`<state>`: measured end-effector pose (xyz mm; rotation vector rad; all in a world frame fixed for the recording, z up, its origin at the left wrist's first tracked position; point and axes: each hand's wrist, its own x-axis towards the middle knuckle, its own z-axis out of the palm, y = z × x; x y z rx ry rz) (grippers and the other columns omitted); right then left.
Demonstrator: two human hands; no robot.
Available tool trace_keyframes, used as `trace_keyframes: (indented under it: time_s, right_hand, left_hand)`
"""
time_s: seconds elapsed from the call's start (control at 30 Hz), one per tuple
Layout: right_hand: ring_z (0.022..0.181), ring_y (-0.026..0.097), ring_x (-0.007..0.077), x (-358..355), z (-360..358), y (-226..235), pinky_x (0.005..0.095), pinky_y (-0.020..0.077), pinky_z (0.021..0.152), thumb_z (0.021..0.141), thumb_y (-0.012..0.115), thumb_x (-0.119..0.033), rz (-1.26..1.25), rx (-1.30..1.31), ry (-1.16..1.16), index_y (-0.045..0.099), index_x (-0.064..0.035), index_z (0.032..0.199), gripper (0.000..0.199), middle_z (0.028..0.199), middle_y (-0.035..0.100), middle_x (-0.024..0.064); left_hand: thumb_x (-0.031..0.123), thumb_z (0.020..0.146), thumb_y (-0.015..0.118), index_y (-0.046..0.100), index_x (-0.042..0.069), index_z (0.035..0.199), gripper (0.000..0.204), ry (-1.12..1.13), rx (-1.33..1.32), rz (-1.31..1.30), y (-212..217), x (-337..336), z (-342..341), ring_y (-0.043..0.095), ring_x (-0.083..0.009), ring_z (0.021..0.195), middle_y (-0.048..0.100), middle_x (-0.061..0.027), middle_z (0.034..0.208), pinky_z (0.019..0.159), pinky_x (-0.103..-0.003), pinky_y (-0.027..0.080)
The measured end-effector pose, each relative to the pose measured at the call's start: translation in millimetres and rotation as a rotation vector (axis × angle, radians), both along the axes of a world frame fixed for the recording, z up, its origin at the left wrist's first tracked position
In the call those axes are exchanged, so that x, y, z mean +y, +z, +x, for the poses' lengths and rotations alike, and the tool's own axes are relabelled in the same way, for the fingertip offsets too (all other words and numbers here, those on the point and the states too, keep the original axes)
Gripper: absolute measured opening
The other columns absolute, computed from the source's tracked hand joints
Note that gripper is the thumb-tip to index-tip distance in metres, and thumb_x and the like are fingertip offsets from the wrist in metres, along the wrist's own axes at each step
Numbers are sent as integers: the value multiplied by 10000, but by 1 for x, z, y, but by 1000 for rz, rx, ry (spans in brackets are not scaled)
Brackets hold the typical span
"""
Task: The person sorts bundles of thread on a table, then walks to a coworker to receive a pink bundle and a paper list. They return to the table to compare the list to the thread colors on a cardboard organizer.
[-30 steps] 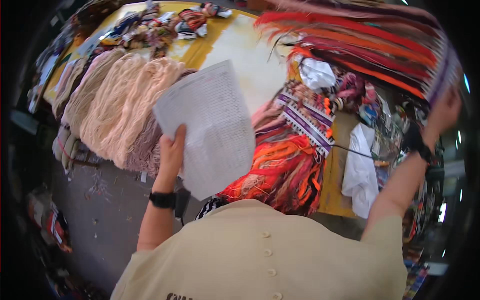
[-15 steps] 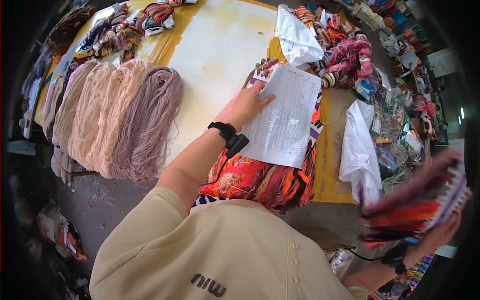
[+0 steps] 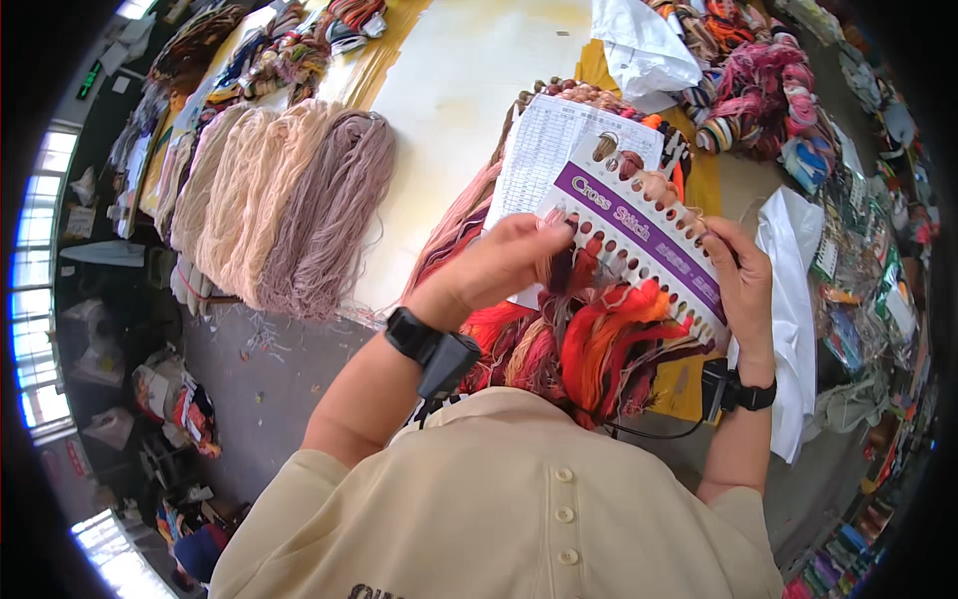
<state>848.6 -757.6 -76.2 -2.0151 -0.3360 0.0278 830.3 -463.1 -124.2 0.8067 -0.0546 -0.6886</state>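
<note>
Both my hands are at a white and purple embroidery thread card (image 3: 639,228), tilted above the table with its punched holes full of looped thread. My right hand (image 3: 740,275) grips its right end between thumb and fingers. At its left end my left hand (image 3: 514,258) is closed, thumb against the card's corner. Red, orange and brown threads (image 3: 609,339) hang from the card's lower edge. Behind it lies a printed paper sheet (image 3: 539,140), partly covered by the card. Underneath the sheet, more threaded cards (image 3: 464,235) are piled, mostly hidden.
Thick skeins of beige, peach and mauve yarn (image 3: 289,205) hang over the table's left front edge. A white plastic bag (image 3: 788,299) lies at the right, with bundled coloured threads (image 3: 748,90) behind it. Bagged materials (image 3: 868,280) fill the far right.
My right hand has brought the thread card from the lower right to over the paper sheet. My left hand has let go of the sheet and come down to the card's left end.
</note>
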Motion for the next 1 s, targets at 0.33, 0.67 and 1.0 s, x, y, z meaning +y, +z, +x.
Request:
trace_keyframes:
  time_s: [0.33,0.67,1.0]
  right_hand:
    - [1026,580,172,-59,-60,-81,310,440,889,990,517,-247,-93,324,-449,501,-18,1287,375,1120,622,66]
    - [918,603,152,-13,-126,-53,338,500,769,961,558,-151,646,440,-755,501,-26,1236,307,1074,623,55]
    - [659,605,158,13,-134,-10,279,499,567,946,551,-83,399,290,-631,470,-11,1237,311,963,631,104]
  left_hand:
    - [151,965,556,339,97,1363,457,77,245,-111,-33,-30,7,572,-164,1139,560,-46,1256,959,-384,517]
    - [159,962,579,492,75,1287,347,-332,-14,208,-14,-34,19,567,-70,979,628,8,1073,878,-253,483]
    - [229,833,732,545,1,1192,464,0,-706,169,9,3,38,557,-157,981,571,-79,1083,852,-315,461]
